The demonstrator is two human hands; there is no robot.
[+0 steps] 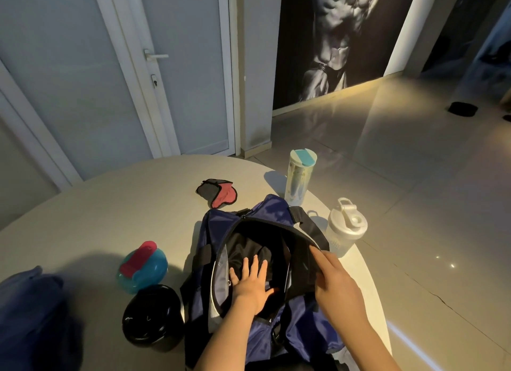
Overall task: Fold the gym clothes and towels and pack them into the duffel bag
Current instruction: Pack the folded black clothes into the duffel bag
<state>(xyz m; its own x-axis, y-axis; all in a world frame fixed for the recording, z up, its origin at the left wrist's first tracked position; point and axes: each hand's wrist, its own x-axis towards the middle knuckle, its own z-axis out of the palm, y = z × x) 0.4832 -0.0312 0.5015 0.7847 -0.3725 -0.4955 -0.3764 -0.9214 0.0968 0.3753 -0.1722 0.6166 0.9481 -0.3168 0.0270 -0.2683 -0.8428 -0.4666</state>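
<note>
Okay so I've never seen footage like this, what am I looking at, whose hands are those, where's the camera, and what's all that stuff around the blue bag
There is no machine. A person wears one camera on the head, looking down at their own hands. The left hand lies flat, pressing dark clothing inside the open blue duffel bag. The right hand grips the edge of the bag's opening. Around the bag on the round table stand a teal container with a red lid, a black container, a clear tumbler and a white shaker bottle. A red and grey cloth piece lies behind.
</note>
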